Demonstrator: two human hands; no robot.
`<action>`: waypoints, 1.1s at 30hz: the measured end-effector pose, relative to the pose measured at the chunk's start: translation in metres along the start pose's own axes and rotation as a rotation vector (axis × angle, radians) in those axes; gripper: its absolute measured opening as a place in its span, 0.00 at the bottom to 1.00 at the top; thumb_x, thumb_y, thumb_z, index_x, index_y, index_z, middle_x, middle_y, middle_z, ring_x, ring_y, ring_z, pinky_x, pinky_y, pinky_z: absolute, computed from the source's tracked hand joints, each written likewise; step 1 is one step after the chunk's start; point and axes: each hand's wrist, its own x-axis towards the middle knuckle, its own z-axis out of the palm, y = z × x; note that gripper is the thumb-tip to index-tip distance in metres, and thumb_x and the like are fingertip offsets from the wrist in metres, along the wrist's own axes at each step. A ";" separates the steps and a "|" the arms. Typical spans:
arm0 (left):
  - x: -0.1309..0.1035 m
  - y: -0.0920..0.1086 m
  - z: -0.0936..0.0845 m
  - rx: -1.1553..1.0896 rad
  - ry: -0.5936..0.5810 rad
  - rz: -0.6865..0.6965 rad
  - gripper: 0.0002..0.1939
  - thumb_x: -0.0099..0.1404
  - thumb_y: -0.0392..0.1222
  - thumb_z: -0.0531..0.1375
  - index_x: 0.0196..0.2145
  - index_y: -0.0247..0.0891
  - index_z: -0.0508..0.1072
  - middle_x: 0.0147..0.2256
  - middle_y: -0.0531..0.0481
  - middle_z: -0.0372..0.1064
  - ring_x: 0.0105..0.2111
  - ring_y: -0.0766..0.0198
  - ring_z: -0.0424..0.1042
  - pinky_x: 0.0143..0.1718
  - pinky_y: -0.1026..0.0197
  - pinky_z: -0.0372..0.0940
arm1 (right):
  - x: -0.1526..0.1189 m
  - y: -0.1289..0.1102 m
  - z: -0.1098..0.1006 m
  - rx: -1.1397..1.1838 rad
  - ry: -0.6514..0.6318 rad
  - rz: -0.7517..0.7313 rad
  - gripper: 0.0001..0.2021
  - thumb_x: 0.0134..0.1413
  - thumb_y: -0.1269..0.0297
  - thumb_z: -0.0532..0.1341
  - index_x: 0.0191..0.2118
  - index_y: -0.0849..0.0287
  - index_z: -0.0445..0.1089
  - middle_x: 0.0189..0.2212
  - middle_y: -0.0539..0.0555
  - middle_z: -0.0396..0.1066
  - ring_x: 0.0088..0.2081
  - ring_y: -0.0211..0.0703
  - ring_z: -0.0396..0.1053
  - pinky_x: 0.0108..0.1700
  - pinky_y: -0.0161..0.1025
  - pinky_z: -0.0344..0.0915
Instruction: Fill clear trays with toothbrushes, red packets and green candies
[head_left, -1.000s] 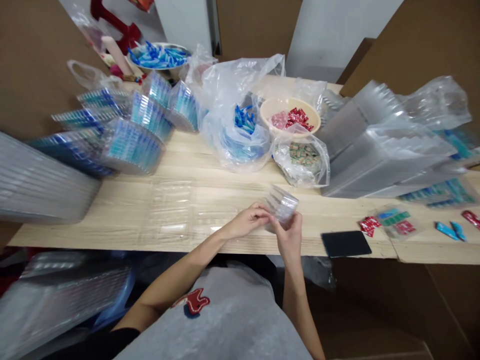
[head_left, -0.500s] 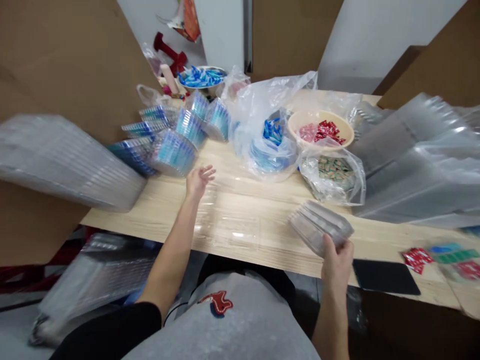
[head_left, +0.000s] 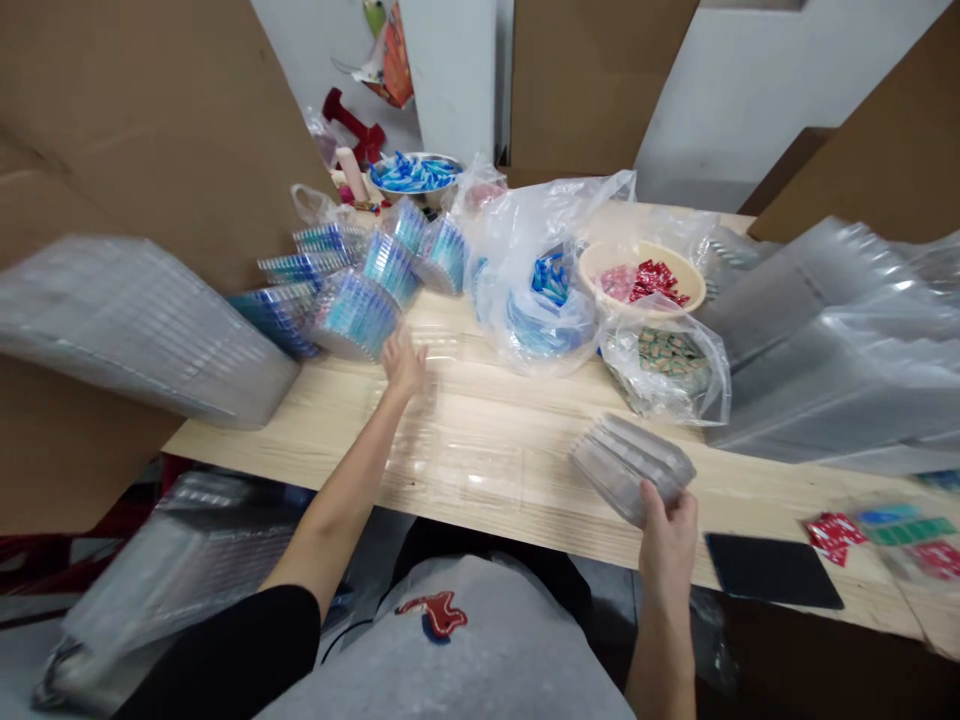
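Note:
My right hand (head_left: 667,520) grips the near end of a stack of clear plastic trays (head_left: 632,468), held tilted at the table's front right. My left hand (head_left: 405,362) reaches over the middle of the table, just right of a bundle of blue-and-purple packs (head_left: 355,312). Its fingers are bent and smeared by motion, and whether they touch or hold anything is unclear. Below it, a clear plastic tray (head_left: 480,478) lies on the pale wooden table (head_left: 540,400) near the front edge; other clear trays around it are faint.
Tall stacks of clear trays stand at the left (head_left: 142,325) and right (head_left: 840,370). Behind are a plastic bag with blue packets (head_left: 540,320), a cream bowl of red packets (head_left: 641,300), and a bag of green packets (head_left: 667,360). A black flat object (head_left: 774,570) lies front right.
My left hand has moved slightly right, its fingers now bent down instead of spread. The tray stack in my right hand has shifted slightly left. The camera view has moved a little.

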 end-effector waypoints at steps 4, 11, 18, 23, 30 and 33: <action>-0.021 -0.008 0.011 0.140 -0.083 0.148 0.12 0.61 0.41 0.61 0.42 0.32 0.73 0.61 0.33 0.57 0.66 0.45 0.46 0.66 0.43 0.34 | -0.004 -0.002 0.003 0.008 -0.016 -0.025 0.27 0.34 0.42 0.63 0.35 0.57 0.59 0.31 0.50 0.65 0.36 0.45 0.65 0.40 0.42 0.62; -0.027 -0.003 0.013 0.231 -0.097 0.275 0.20 0.68 0.42 0.52 0.53 0.25 0.64 0.63 0.22 0.46 0.65 0.39 0.43 0.62 0.34 0.40 | -0.006 -0.007 0.002 -0.004 -0.019 -0.029 0.26 0.34 0.41 0.63 0.33 0.57 0.60 0.27 0.48 0.65 0.33 0.43 0.64 0.37 0.40 0.62; -0.053 0.090 0.102 0.209 -0.552 0.660 0.13 0.67 0.46 0.58 0.45 0.36 0.71 0.48 0.44 0.69 0.49 0.58 0.68 0.54 0.49 0.62 | -0.007 -0.014 0.006 -0.005 -0.065 -0.080 0.28 0.35 0.40 0.65 0.34 0.59 0.64 0.28 0.49 0.68 0.33 0.46 0.66 0.39 0.44 0.64; -0.047 0.130 0.156 0.266 -0.618 0.653 0.19 0.66 0.45 0.59 0.52 0.35 0.67 0.54 0.42 0.63 0.52 0.54 0.66 0.52 0.44 0.65 | -0.012 0.007 0.002 0.035 -0.065 -0.091 0.26 0.38 0.41 0.66 0.35 0.57 0.64 0.29 0.49 0.70 0.35 0.47 0.68 0.40 0.44 0.66; -0.019 0.171 0.171 0.232 -0.659 0.556 0.20 0.67 0.45 0.58 0.54 0.36 0.66 0.55 0.42 0.62 0.53 0.53 0.65 0.53 0.43 0.64 | -0.013 0.013 0.007 0.054 -0.001 -0.110 0.25 0.43 0.40 0.63 0.39 0.57 0.65 0.34 0.51 0.72 0.40 0.50 0.69 0.45 0.45 0.65; -0.035 0.172 0.156 0.154 -0.739 0.532 0.19 0.67 0.45 0.58 0.53 0.36 0.66 0.54 0.42 0.64 0.51 0.54 0.67 0.52 0.44 0.65 | -0.014 0.004 0.009 0.076 -0.060 -0.124 0.24 0.44 0.43 0.64 0.39 0.56 0.65 0.32 0.50 0.72 0.38 0.48 0.70 0.43 0.44 0.66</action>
